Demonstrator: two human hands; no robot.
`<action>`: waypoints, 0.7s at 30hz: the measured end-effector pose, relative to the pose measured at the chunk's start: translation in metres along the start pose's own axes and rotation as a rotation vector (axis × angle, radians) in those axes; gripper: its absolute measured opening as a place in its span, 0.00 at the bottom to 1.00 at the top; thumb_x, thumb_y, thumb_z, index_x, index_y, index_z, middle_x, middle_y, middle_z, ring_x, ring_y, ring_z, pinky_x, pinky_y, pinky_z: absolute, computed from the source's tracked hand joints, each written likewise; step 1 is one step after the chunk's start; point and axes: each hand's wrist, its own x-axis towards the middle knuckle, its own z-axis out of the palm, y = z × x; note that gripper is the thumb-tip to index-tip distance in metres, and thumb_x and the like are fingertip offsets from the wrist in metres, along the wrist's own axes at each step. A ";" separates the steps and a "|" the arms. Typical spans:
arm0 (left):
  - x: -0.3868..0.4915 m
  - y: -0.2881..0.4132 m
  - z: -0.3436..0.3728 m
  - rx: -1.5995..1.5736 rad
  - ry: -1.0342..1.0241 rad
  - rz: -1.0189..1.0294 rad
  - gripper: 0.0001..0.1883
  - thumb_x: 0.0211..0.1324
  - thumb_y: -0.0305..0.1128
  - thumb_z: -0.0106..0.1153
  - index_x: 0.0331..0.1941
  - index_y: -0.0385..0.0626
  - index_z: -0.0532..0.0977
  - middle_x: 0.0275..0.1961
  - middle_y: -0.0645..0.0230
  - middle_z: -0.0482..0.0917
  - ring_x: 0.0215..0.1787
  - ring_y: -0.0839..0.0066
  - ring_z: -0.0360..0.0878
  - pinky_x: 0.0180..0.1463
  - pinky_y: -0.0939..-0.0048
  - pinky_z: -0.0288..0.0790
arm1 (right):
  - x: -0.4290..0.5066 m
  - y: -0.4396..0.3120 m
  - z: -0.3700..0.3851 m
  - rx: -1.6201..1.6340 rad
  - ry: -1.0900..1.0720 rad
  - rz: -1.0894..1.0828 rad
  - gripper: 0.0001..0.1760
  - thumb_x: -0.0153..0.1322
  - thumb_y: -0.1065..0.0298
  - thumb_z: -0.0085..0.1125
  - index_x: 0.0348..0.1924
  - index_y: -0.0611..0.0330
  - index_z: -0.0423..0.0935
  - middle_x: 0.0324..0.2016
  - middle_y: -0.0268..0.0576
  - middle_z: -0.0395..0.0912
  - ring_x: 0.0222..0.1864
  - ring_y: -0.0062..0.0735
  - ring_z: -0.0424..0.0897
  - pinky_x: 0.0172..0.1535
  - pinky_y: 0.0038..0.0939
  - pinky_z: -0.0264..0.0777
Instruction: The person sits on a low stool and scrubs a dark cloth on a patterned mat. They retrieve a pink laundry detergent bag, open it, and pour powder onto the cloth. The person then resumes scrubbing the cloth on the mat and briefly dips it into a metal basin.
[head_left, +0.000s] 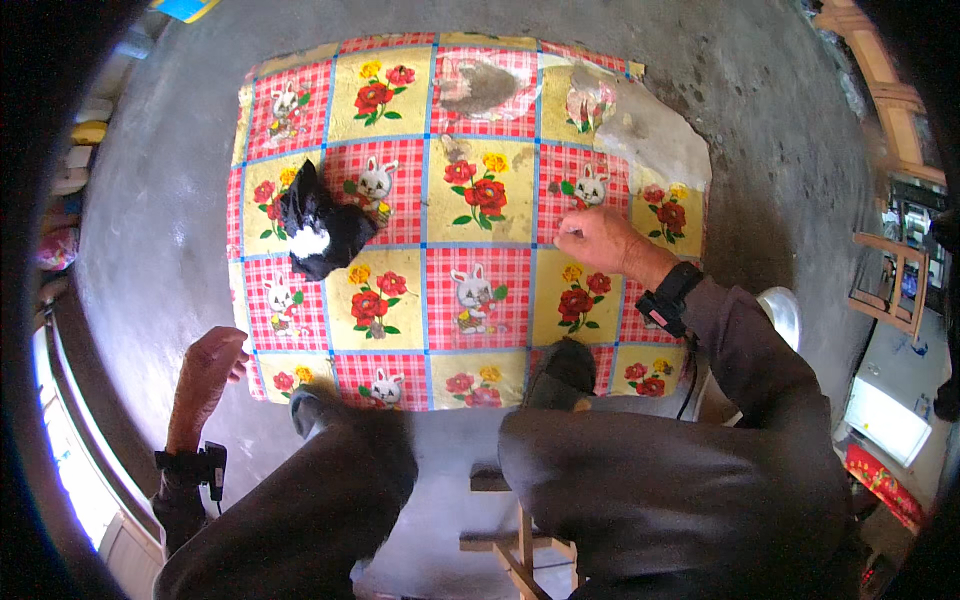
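A worn plastic sheet (480, 195) with checks, roses and rabbits lies before me, torn at its upper right. On its left part rests a crumpled black plastic bag (322, 225) with a bright white patch, either contents or glare. My left hand (210, 367) hangs beside the sheet's lower left edge, below the bag and apart from it, its fingers loosely bent with nothing seen in them. Over the right part of the sheet is my right hand (604, 240), fingers curled inward; whether it pinches something small cannot be told. Both wrists wear black strapped devices.
My shoes (566, 371) rest at the sheet's near edge. Grey floor (165, 187) surrounds it. A wooden stool frame (525, 547) is below, between my legs. At right are a metal basin (780, 319), partly behind my arm, and a small wooden frame (892, 285).
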 end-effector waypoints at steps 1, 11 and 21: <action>-0.003 -0.003 -0.001 -0.014 0.055 -0.029 0.17 0.72 0.43 0.56 0.51 0.42 0.81 0.37 0.65 0.85 0.35 0.76 0.83 0.41 0.70 0.77 | 0.001 0.000 0.000 0.012 0.003 -0.010 0.15 0.75 0.59 0.62 0.40 0.64 0.84 0.34 0.53 0.87 0.37 0.44 0.88 0.43 0.43 0.80; -0.027 -0.062 0.025 -0.268 0.133 0.007 0.16 0.72 0.37 0.57 0.56 0.41 0.78 0.42 0.68 0.85 0.40 0.75 0.82 0.46 0.70 0.77 | -0.052 0.009 -0.002 0.035 0.213 0.037 0.14 0.71 0.63 0.61 0.41 0.66 0.82 0.34 0.60 0.85 0.39 0.60 0.85 0.43 0.49 0.78; -0.073 -0.116 -0.011 -0.244 0.162 -0.050 0.22 0.66 0.38 0.66 0.59 0.41 0.77 0.38 0.67 0.84 0.31 0.79 0.80 0.32 0.74 0.74 | -0.256 0.021 -0.062 0.091 0.464 0.217 0.16 0.74 0.61 0.64 0.49 0.64 0.81 0.42 0.54 0.85 0.45 0.54 0.86 0.47 0.44 0.79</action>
